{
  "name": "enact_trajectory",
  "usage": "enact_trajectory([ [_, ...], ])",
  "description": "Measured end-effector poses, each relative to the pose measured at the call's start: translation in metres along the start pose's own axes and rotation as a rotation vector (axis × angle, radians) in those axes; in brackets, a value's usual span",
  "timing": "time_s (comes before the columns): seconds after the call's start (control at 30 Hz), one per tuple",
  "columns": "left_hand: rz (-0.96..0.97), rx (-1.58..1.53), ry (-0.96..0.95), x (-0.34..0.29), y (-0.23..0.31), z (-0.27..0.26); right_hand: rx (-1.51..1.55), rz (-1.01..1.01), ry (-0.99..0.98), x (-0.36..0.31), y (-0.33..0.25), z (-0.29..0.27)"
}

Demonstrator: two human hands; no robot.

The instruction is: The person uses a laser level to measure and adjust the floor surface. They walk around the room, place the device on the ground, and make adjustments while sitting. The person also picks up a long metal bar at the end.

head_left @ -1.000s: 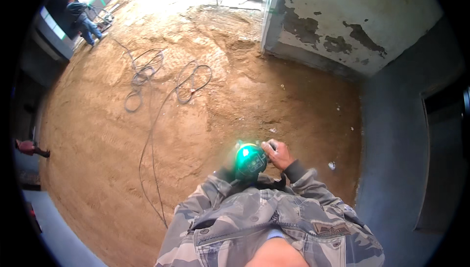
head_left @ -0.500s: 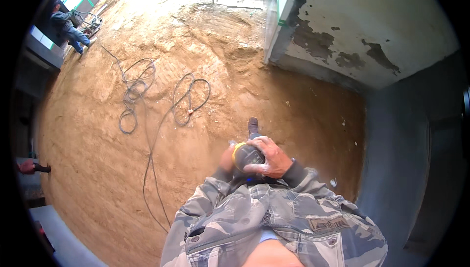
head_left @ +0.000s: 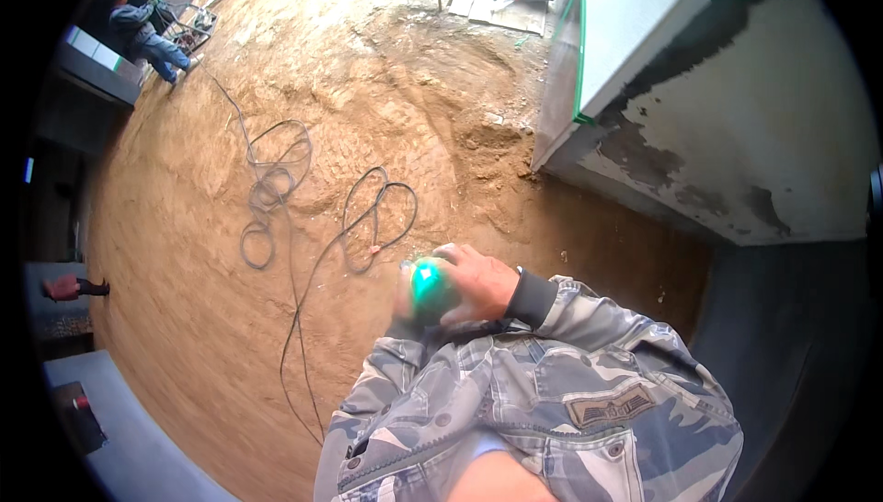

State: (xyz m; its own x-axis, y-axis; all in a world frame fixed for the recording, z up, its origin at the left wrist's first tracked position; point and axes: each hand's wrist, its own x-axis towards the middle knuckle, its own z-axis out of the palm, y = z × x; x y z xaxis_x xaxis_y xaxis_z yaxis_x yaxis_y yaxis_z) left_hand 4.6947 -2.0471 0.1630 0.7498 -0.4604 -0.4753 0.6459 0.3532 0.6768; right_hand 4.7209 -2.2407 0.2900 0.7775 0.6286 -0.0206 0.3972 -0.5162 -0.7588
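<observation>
Rounded device (head_left: 430, 292), glowing green, one item, held just beyond my jacket front.
Nearest, my camouflage jacket (head_left: 589, 369). Next, my right hand (head_left: 482, 283), grasping the device's right side, fingers and thumb curved round it; my left hand (head_left: 404, 300), at its left side, blurred and partly hidden, grip I cannot tell. Further, dark cable (head_left: 295, 320), loosely coiled on the earth floor (head_left: 184, 272); at right, a peeling wall (head_left: 782, 125); far left, a person (head_left: 140, 37) beside a metal-framed machine (head_left: 191, 34).
</observation>
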Motion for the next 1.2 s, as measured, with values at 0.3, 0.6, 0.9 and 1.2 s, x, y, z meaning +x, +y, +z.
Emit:
enact_trajectory([
  [0.3, -0.077, -0.539, -0.032, 0.161, 0.108, -0.036, -0.116, 0.060, -0.038, 0.156, 0.108, -0.062],
  [0.6, 0.072, 0.705, 0.373, 0.340, 0.173, -0.176, -0.032, 0.201, 0.079, 0.309, 0.218, -0.108],
  [0.9, -0.146, 0.611, 0.876, 0.326, 0.046, -0.238, -0.216, 0.451, -0.016, 0.436, 0.481, -0.029],
  [1.2, -0.138, 0.479, 0.948, 0.424, -0.054, -0.247, -0.348, 0.635, -0.056, 0.561, 0.705, 0.114],
])
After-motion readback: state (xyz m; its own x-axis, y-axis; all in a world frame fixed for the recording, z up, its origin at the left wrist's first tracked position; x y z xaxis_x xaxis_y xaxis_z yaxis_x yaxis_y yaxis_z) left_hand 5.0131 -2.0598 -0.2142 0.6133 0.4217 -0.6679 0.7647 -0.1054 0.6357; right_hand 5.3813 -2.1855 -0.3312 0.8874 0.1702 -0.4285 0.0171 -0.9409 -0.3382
